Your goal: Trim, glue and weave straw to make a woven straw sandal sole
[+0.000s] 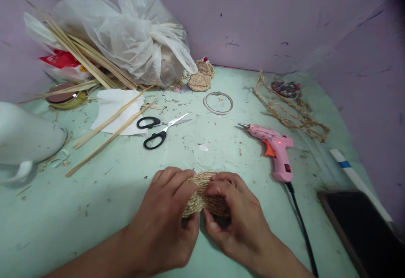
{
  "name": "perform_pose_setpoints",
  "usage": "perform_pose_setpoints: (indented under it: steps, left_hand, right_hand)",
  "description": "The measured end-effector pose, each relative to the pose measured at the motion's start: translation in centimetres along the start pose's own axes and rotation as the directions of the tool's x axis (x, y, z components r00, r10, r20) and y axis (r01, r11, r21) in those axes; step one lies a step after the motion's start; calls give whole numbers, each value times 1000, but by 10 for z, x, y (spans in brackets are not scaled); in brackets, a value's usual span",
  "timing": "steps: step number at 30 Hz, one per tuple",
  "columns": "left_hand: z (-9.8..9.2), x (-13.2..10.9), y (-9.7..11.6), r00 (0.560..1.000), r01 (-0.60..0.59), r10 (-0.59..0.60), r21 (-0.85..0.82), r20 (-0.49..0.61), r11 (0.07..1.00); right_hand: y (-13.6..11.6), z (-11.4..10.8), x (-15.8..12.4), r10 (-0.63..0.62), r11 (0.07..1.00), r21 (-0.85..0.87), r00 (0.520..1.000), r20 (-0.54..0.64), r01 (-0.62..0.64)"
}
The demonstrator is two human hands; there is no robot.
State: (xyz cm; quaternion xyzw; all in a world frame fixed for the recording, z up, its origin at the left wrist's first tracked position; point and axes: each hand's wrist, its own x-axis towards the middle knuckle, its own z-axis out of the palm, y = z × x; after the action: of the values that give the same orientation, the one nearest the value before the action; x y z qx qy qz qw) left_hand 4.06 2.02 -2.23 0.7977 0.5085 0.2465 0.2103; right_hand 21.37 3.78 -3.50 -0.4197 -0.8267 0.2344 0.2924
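Observation:
Between my two hands is a small woven straw piece (202,191), made of tight rows of twisted tan fibre and bent along its middle. My left hand (167,210) grips its left side, fingers over the top and thumb at the near edge. On the other side my right hand (234,214) pinches it with thumb and fingers. Parts of the piece are covered by my fingers. Beyond my left hand lie black-handled scissors (163,130), blades apart. To the right rests a pink glue gun (274,149) with an orange trigger and a lit red light.
A tied plastic bag (133,37) and dry straw strips (110,136) lie at the back left, near a white jug (25,134). A hoop (218,102), braided cord (284,120) and finished-looking woven piece (201,77) sit farther back. A phone (360,231) lies right.

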Motion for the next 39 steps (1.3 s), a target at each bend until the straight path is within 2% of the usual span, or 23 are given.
perform_pose_setpoints:
  steps: [5, 13, 32, 39]
  left_hand:
    - [-1, 1, 1, 999, -13, 12, -53, -30, 999]
    - [2, 1, 1, 997, -21, 17, -47, -80, 999]
    - [2, 5, 1, 1000, -14, 15, 17, -27, 1000]
    - [1, 5, 1, 1000, -13, 13, 4, -20, 1000]
  right_hand:
    - [1, 2, -2, 11, 1000, 24, 1000, -12, -10]
    - [2, 2, -3, 20, 998, 53, 1000, -4, -20]
    - [3, 2, -2, 6, 997, 80, 1000, -11, -5]
    - [5, -4, -3, -2, 993, 119, 997, 71, -6]
